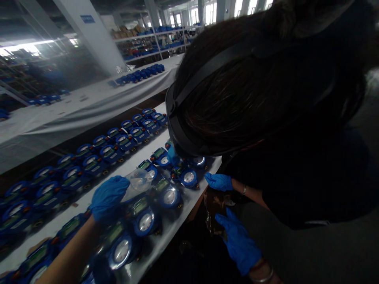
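Observation:
My left hand, in a blue glove, reaches over the table with its fingers closed on a clear plastic bag. The bag lies above blue meters with round white dials, such as this water meter; some look hazy through the plastic. Lower right, off the table's edge, my right hand has its gloved fingers apart, near a brown, shiny patterned surface that I cannot make out clearly. I see nothing gripped in it.
A co-worker leans in from the right, one gloved hand at the table edge, another at the meters. Rows of meters line the far side of the white table. Behind stand a covered table, a pillar and shelves.

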A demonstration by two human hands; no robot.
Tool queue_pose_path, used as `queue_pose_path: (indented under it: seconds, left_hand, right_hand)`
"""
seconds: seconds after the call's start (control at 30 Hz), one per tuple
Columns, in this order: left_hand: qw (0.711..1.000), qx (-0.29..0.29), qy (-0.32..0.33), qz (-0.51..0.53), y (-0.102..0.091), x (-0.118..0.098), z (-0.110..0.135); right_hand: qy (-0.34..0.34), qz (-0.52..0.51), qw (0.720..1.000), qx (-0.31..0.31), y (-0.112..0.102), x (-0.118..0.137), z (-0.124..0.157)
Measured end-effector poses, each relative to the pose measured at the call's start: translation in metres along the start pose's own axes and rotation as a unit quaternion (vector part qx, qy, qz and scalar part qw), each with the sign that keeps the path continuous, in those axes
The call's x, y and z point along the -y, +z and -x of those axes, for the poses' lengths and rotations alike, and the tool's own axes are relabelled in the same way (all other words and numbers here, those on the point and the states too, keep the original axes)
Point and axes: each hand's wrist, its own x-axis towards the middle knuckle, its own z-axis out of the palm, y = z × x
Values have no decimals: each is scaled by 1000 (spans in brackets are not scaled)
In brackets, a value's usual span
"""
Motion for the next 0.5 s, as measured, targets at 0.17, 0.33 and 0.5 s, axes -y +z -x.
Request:
queue_pose_path:
  seconds: [0.17, 0.33, 0.5]
  left_hand:
    - [1000, -2, 1, 3, 2, 1, -3]
    - [1000, 2, 9, 23, 6, 5, -6]
    - [999, -1, -11, 35, 3, 1, -7]
  right_hand:
    - [-14, 19, 1000, 11, 4, 0, -2]
    - [-16, 13, 1000, 8, 13, -3, 2]
    - [-9, 3, 1000, 8, 20, -6, 9]
